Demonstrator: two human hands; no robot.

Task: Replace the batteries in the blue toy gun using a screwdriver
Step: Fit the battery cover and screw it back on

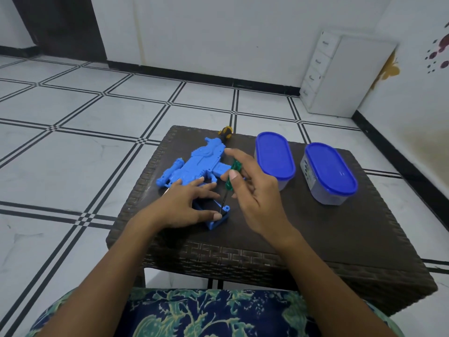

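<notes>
The blue plastic gun (194,164) lies on its side at the left of the woven brown table (315,239). The left hand (184,205) lies flat on the gun's lower part, fingers straight and spread. The right hand (255,193) pinches the screwdriver (232,176) by its clear green handle, with the tip down on that part. Both oval tubs have blue lids. The left tub (274,156) shows no label, and the right tub (330,169) has one too small to read.

Home room: tiled floor (73,113), wicker table (315,239), white drawer unit (323,76).
</notes>
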